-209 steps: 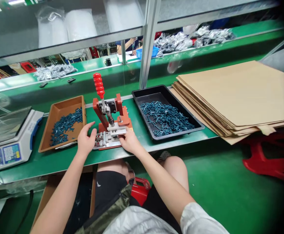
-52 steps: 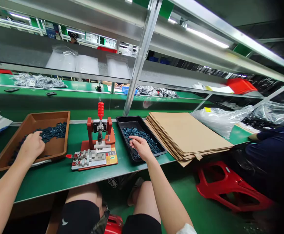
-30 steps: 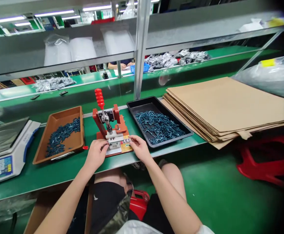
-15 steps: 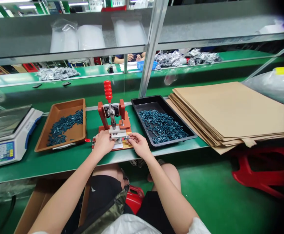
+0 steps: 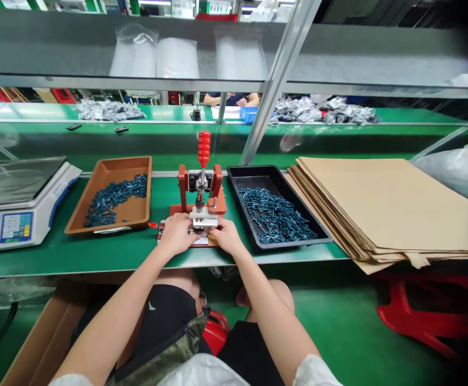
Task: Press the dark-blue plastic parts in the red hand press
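Observation:
A hand-operated toggle press with a red ribbed handle and reddish-brown frame stands upright in front of me. My left hand is at the left of its metal block, fingers bent and thumb reaching under the block. From the right, my right hand meets the same spot, thumb and fingertips pinched together below the block. Whatever small part lies between my fingertips is hidden. Left of the press, a brown tray holds small dark-blue pieces. A black tray at the right holds a heap of thin dark-blue pieces.
A weighing scale stands at the far left. Stacked cardboard sheets lie on the right, overhanging the table edge. A metal post rises behind the black tray. Across the bench are another person's hands. A red stool stands at right.
My view has turned, so the bench appears shifted to the right. My right hand has moved in closer beneath the press block, toward my left thumb. The press handle stays upright.

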`<state>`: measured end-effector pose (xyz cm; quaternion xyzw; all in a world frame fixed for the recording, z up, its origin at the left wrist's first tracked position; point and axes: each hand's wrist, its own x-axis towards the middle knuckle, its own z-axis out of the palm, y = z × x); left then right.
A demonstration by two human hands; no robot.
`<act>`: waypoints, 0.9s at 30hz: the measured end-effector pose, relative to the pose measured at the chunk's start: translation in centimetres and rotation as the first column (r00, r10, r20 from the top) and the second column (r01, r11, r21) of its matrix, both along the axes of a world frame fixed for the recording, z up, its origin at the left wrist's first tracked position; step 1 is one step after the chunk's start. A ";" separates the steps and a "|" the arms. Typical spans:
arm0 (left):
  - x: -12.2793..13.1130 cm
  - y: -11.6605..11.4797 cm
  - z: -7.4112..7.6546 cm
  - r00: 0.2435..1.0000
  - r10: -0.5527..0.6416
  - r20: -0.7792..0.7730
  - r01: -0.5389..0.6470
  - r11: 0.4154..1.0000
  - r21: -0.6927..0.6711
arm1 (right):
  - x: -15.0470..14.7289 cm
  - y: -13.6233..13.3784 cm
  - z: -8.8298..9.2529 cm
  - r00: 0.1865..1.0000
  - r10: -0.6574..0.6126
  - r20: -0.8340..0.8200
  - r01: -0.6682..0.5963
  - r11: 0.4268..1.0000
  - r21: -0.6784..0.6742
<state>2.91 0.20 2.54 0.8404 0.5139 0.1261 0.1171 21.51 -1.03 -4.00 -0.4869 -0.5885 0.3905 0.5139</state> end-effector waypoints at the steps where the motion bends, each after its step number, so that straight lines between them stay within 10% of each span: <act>1: 0.0 0.0 0.1 1.000 0.000 -0.001 0.000 1.000 -0.006 | -0.1 -0.1 -0.1 1.000 -0.007 0.012 0.007 1.000 -0.015; 27: 0.2 -0.4 -0.6 0.998 0.038 0.054 -0.039 0.999 0.014 | -0.9 -0.8 0.4 0.964 -0.052 0.261 0.000 0.981 0.196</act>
